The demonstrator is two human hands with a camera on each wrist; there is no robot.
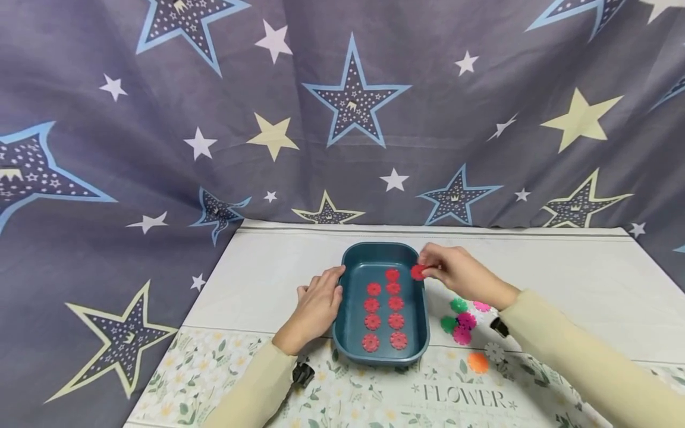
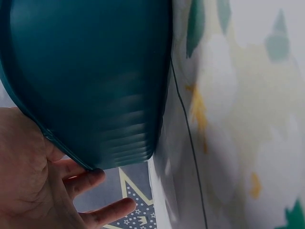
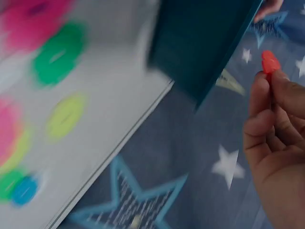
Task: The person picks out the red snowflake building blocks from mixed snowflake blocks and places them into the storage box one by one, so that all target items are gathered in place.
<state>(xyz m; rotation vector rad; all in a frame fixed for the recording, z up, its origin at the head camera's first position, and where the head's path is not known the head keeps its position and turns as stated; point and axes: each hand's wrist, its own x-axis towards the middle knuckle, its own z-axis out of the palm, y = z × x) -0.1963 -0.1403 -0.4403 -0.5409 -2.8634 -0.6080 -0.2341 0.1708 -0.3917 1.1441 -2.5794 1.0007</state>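
In the head view, a dark teal rectangular tray point(image 1: 381, 355) holds several red flower-shaped discs point(image 1: 396, 321) laid in two columns. My left hand point(image 1: 316, 306) rests against the tray's left rim. Seen from the left wrist, its fingers point(image 2: 112, 212) are extended, some reaching past the rim. Over the tray's upper right rim, my right hand point(image 1: 455, 270) pinches another red flower disc point(image 1: 418, 272) between thumb and fingertips. That disc point(image 3: 270, 62) shows edge-on in the right wrist view, raised beside the tray wall.
Right of the tray lie loose flower discs: green point(image 1: 448, 324), magenta point(image 1: 462, 334), an orange one point(image 1: 478, 362) and a clear one point(image 1: 495, 352). The right wrist view adds a blurred yellow disc point(image 3: 66, 116) and a blue one point(image 3: 25, 191). A star-patterned curtain point(image 1: 342, 172) hangs behind the table.
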